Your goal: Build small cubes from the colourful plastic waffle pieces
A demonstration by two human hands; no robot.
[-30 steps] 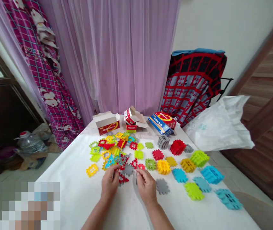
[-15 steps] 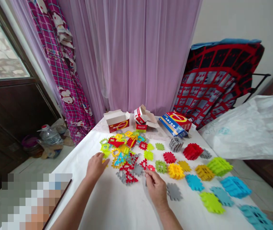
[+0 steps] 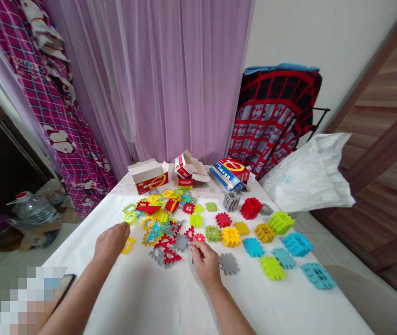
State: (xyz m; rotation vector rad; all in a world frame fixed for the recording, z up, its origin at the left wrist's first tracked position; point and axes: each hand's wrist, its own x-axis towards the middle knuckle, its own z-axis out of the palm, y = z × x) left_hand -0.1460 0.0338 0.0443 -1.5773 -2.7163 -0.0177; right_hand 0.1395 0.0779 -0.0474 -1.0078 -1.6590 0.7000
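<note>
My left hand (image 3: 111,240) is at the left edge of a pile of plastic interlocking pieces (image 3: 165,215), back upward and fingers curled. Its fingertips are mostly hidden, so I cannot make out what they hold. A yellow frame piece (image 3: 128,245) lies beside its thumb side, and a lime green piece (image 3: 130,217) just beyond the fingers. My right hand (image 3: 206,264) is closed with thumb and index finger together, by the pile's right side. Whatever it may grip is hidden. Near it are a grey square piece (image 3: 181,243) and another grey toothed square (image 3: 229,264).
Sorted stacks stand at right, among them red (image 3: 251,208), yellow (image 3: 231,237), lime (image 3: 281,223) and blue (image 3: 297,244). Open red cartons (image 3: 152,182) and a blue box (image 3: 227,177) line the back of the white-covered table. A white bag (image 3: 306,174) hangs beside its right edge.
The view has turned to the right. My left hand has drawn back slightly left from the pile, its fingers now curled, uncovering the yellow frame piece. My right hand stays closed in about the same place.
</note>
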